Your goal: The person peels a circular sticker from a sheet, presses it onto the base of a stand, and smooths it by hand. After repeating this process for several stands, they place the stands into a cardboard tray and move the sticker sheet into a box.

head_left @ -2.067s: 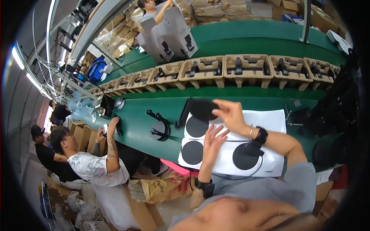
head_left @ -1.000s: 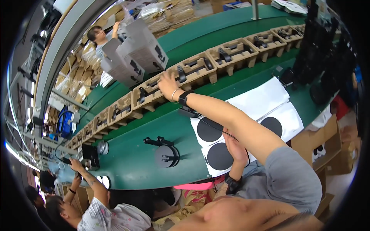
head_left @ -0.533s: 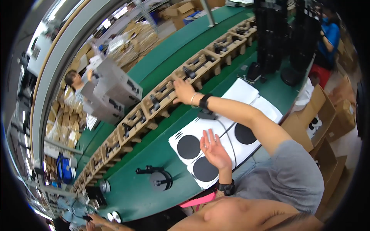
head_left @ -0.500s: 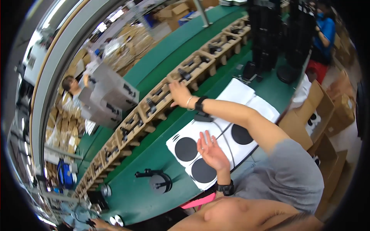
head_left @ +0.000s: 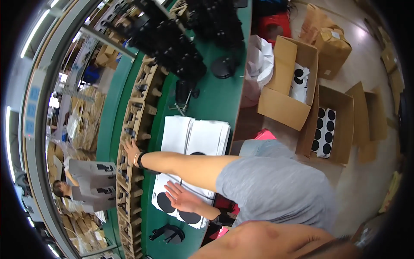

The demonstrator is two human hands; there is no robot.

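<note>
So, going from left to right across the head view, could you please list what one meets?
Row of brown cardboard trays → stack of white sheets with black circles → open brown cardboard box holding black-dotted white sheets.

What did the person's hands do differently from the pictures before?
The right hand let go of the dark flat piece it held over the white sheets and stretched out to the cardboard trays on the belt, where it now touches one. The left hand stayed flat on the sheet with black circles. The black stand has not moved on the green table.
</note>
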